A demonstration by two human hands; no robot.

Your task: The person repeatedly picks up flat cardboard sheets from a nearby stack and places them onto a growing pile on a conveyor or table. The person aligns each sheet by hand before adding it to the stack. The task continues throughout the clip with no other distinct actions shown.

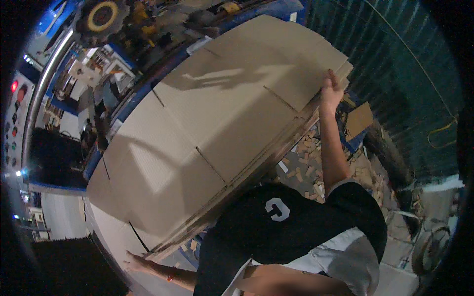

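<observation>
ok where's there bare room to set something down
The top corrugated cardboard sheet is bare between the left hand at one end and the right hand at the other. Crowded: machinery beyond its far edge, loose cardboard scraps past its near edge.

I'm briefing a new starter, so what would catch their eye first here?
A slotted cardboard stack spans the middle, the left hand at its lower-left end and the right hand at its upper-right end. Small cardboard scraps lie to its right; a red light glows far left.

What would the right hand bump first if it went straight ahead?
Probably the cardboard; if the right hand sits higher than it looks, maybe the green wall beyond.
</observation>
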